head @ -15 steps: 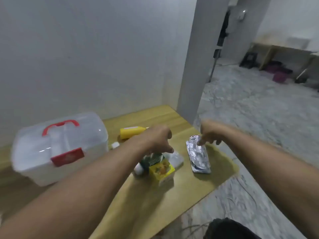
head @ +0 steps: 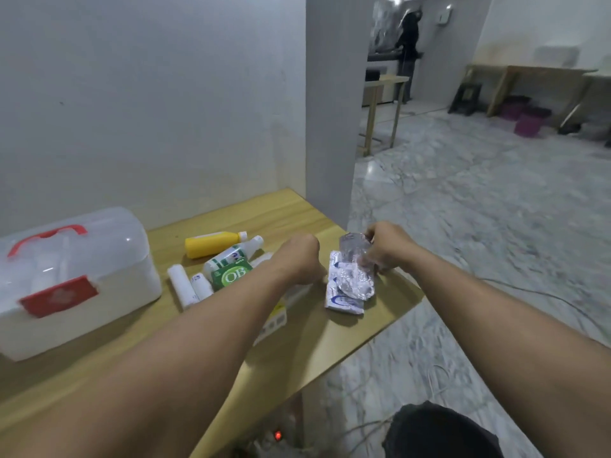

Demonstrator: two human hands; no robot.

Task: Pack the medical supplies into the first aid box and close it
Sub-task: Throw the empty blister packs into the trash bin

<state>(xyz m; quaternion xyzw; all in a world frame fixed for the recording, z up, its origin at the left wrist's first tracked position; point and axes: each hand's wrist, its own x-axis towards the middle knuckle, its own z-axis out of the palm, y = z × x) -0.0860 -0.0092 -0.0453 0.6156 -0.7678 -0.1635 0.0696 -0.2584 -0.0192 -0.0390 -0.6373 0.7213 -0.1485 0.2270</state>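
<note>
Plain grey-white walls, marble-look floor running off past a pillar, and a light wooden table (head: 231, 368) pushed into the corner was where all of this sat. Using the first aid box (head: 76, 282) as my anchor: it stood at the table's far-left end, translucent lid down, red handle on top and the red latch facing the camera, so not opened yet as far as I could tell.

Just right of the box lay the loose pile: a yellow bottle (head: 213, 243) on its side, a white bottle (head: 233, 254) touching it, a green carton (head: 231, 275) in front of those, and 2 white rolls (head: 181, 289) nearest the box.

Well right of the box, by the table's right edge, were the foil blister packs (head: 350, 284) in a sloppy stack. The right hand (head: 386, 247) was curled round the top end of 1 foil strip, tipping it up off the stack. The left hand (head: 299, 259) was knuckles-up beside the stack, fingers tucked under; couldn't tell if it had hold of anything.

My take on doing this bit well: square the strips into 1 bundle first, pinch across the width so they don't fan out, keep them clear of that edge. And the box needs unlatching before anything goes in.
</note>
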